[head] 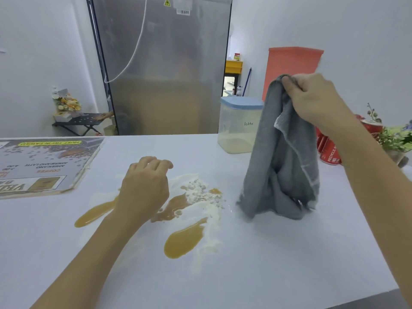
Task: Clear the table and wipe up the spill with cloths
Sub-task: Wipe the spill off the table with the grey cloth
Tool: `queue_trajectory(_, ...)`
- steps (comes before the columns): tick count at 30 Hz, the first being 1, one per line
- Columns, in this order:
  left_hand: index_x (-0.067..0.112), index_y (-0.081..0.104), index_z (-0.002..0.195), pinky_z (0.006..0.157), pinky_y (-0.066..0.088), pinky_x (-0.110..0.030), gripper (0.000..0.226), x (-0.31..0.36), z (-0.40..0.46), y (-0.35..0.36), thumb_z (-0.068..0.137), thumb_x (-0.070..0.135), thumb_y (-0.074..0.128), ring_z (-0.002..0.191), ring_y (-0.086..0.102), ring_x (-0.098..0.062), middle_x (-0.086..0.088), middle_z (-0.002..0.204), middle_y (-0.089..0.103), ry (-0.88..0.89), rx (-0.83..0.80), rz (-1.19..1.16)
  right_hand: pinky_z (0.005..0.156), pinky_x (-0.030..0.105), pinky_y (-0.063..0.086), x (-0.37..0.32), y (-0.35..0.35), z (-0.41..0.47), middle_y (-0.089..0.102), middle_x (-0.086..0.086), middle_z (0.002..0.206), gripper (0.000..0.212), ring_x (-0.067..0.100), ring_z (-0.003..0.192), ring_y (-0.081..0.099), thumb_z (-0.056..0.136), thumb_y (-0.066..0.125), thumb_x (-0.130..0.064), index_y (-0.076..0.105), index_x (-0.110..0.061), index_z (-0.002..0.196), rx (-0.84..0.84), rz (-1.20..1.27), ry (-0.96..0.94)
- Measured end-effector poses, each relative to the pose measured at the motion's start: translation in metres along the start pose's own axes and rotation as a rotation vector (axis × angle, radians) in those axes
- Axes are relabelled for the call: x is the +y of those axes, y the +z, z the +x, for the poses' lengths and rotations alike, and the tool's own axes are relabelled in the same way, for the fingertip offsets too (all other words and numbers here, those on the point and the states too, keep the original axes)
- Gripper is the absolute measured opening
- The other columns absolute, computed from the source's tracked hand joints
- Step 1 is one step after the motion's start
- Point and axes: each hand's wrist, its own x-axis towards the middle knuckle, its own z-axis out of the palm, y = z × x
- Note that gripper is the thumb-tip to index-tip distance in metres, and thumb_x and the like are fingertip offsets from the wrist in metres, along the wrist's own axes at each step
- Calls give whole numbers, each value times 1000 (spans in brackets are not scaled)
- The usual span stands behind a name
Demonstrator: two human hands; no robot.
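A brown liquid spill (184, 240) mixed with white powder (204, 194) spreads across the middle of the white table (267, 264). My right hand (316, 99) grips the top of a grey cloth (281, 166) and holds it up, so it hangs with its lower end touching the table to the right of the spill. My left hand (145, 186) hovers over the spill with its fingers loosely curled and holds nothing.
A printed menu board (42, 166) lies at the table's left. A clear container labelled "latte" with a blue lid (239, 126) stands at the back. Red cans (330, 150) and a small plant (394, 137) sit at the right edge. A steel fridge stands behind.
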Motion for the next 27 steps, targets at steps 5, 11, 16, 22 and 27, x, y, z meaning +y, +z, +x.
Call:
queue_trajectory(5,13,66,100,78,47,-40,46,29,11,-10,88,31,25,97,61,-27,1,91,70,-43,-62,-216,55,26,31,0,-2,-1,51,0,69,36,18,71,46,101,38,-36,55,-13,79,-9,67,-21)
queue_trajectory(11,21,45,134,99,40,-35,52,100,70,-37,92,52,44,119,48,-16,5,129,55,-34,-327,-525,56,22,32,-2,-1,-2,47,-11,64,37,14,66,43,101,38,-36,48,-19,70,-33,112,-49)
queue_trajectory(16,19,58,124,84,46,-28,41,126,107,-26,88,37,61,109,58,-19,-1,120,62,-9,-595,-657,66,29,38,13,-13,-4,51,-12,64,36,9,64,46,99,41,-37,52,-22,69,10,332,-63)
queue_trajectory(22,13,65,102,61,60,-34,17,124,144,-19,93,15,51,75,68,-27,-12,104,64,-333,-555,-896,76,36,43,40,-33,-11,56,-11,61,37,14,69,53,99,44,-34,55,-25,65,135,460,33)
queue_trajectory(27,15,62,100,66,60,-37,24,127,201,-38,85,3,48,79,67,-26,-10,107,63,-429,-52,-1074,79,37,46,46,-49,-16,57,8,83,31,16,78,53,100,42,-35,59,-13,85,248,626,101)
